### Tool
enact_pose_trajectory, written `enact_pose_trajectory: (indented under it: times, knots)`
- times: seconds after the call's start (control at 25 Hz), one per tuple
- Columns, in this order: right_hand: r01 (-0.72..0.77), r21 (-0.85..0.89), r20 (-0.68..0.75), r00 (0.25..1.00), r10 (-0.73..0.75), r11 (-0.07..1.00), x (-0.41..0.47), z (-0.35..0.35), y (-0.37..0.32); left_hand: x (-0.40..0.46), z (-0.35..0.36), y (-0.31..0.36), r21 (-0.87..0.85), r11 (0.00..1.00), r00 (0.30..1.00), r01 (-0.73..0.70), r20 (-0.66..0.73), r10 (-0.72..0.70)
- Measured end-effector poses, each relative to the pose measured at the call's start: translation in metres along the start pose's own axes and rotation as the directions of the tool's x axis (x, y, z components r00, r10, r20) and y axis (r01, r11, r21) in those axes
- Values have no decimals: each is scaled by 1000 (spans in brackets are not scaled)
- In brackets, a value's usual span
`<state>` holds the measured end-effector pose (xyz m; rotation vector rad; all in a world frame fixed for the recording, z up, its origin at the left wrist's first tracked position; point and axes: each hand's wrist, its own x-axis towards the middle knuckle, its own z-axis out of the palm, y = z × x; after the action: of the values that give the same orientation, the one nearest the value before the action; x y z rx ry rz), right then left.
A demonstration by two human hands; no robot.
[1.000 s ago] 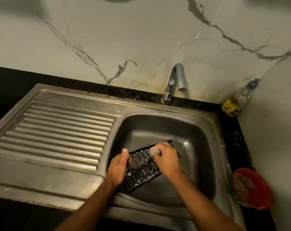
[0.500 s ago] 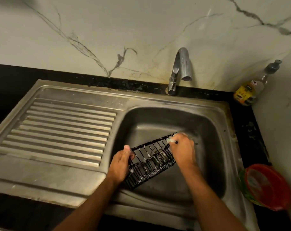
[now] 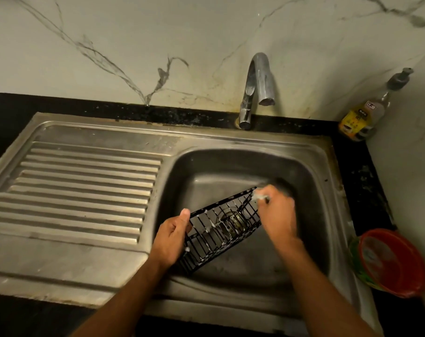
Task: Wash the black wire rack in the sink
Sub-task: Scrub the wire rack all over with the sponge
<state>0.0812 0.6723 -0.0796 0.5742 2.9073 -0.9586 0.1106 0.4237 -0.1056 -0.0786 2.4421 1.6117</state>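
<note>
Nearest the camera, two bare forearms reach up from the bottom edge into the steel sink (image 3: pixel 311 164). Over the basin the left hand (image 3: pixel 171 235) grips the near-left end of the black wire rack (image 3: pixel 221 226), fingers curled round its frame and thumb raised above the top edge. That rack hangs tilted inside the basin, its right end higher and farther back, flecks of white suds clinging to the wires; the drain shows through its bars. At the far-right corner of the rack the right hand (image 3: pixel 278 212) pinches something small and pale with foam on it against the wire; what it is cannot be told. Half a second ago this hand sat a little closer in along the top rail, and a second ago it was over the middle of the rack, so it has worked its way out to the corner. The left hand's hold matches both earlier frames.

Left of the basin lies the ribbed draining board (image 3: pixel 82 186). On the dark counter to the right a red-rimmed tub (image 3: pixel 393 261) stands near the sink's edge. Farther back, the tap (image 3: pixel 257 88) curves over the basin with no water seen running, and a pump bottle (image 3: pixel 367 110) with a yellow label stands in the corner against the marbled wall (image 3: pixel 133 40).
</note>
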Motion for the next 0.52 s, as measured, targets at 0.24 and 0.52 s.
enact_pose_trajectory:
  times: [0.24, 0.52]
  knots:
    - [62, -120, 130, 990, -46, 991, -12, 1, -18, -1, 0, 8, 24, 1000, 1000, -4, -18, 5]
    - [75, -64, 79, 994, -70, 995, -22, -5, -19, 0, 0, 15, 12, 1000, 999, 1, -33, -1]
